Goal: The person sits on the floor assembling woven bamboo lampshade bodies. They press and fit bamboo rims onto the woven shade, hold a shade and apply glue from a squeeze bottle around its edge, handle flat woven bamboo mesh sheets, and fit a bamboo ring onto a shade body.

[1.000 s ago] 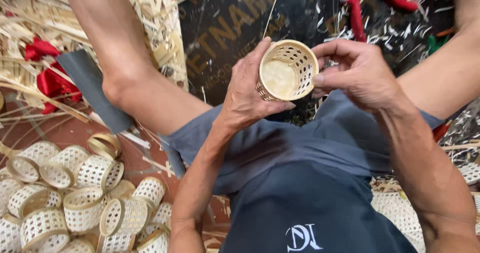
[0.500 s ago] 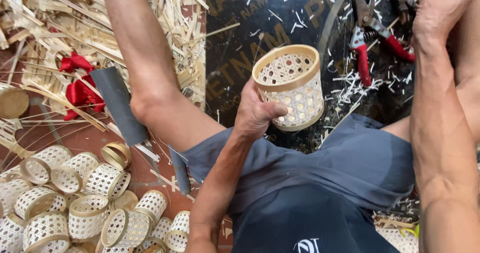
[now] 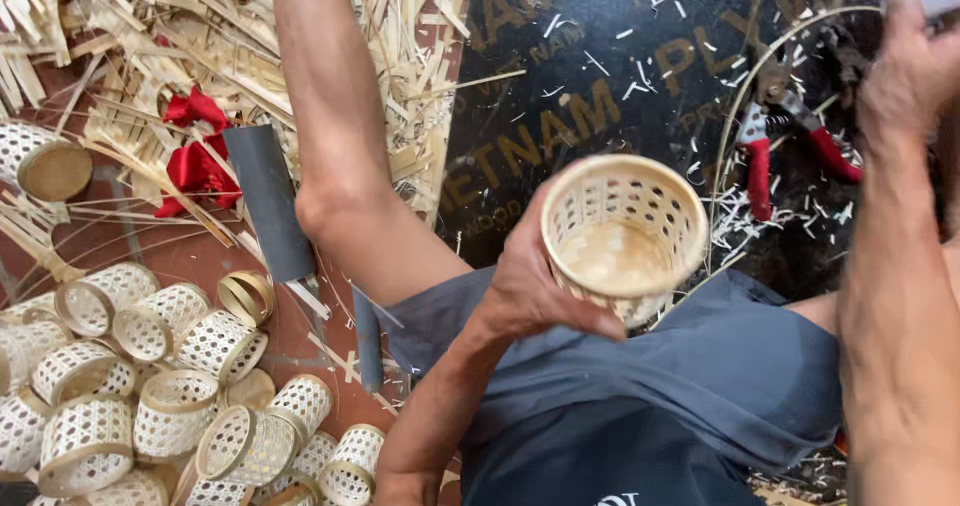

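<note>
A small woven bamboo basket [image 3: 625, 234], round with an open lattice wall and a solid bottom, is held upright over my lap by my left hand [image 3: 535, 286], whose fingers wrap its near side. My right hand [image 3: 908, 71] is raised at the top right over the dark board, away from the basket; a white and red object shows at its fingertips, but the grip is cut off by the frame edge. Red-handled cutters [image 3: 785, 131] lie on the board just left of that hand.
A heap of finished lattice baskets [image 3: 160, 386] lies at the lower left on the red floor. Bamboo strips and shavings [image 3: 200, 36] pile up top left, with red ribbon [image 3: 195, 161] and a grey sheet [image 3: 265, 201]. My bare leg [image 3: 345, 156] crosses the middle.
My right hand has let go of the basket and moved up to the top right. My left hand alone now holds the basket, tilted so its inside shows.
</note>
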